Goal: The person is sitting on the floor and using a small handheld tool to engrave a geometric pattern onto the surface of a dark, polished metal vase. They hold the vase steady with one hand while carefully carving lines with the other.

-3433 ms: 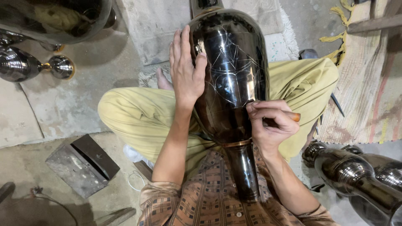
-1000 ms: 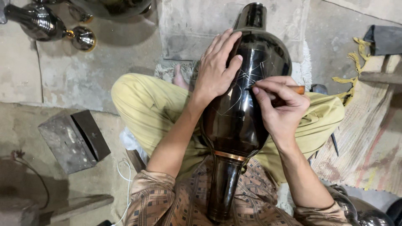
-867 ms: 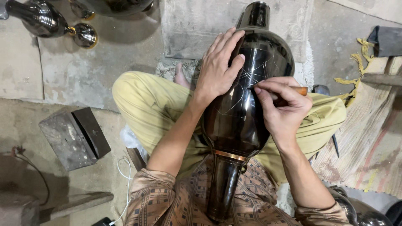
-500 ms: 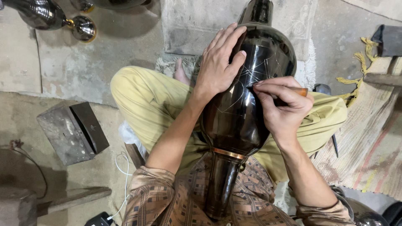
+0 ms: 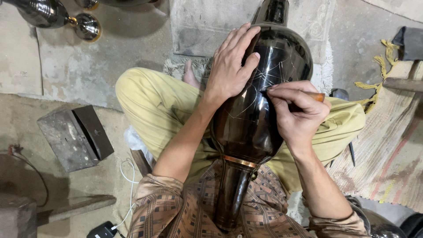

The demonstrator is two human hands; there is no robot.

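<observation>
We steady dark metal vase [image 5: 260, 110] across lap, left hand [image 5: 231, 68] flat, fingers spread open. Right hand [image 5: 297, 112] fingers pinch wooden-handled engraving tool [image 5: 315, 96] against vase.

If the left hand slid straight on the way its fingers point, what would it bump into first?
The left hand lies flat on the dark vase, fingers aimed up its shoulder. Sliding on, it would probably meet the vase's narrow end first; beyond lies the pale mat.

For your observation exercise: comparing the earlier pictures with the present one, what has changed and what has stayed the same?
The right hand with its wooden-handled tool moved up the dark vase, from near the neck to the scratched belly. The left hand stays flat on the vase, which still lies across the lap.
</observation>
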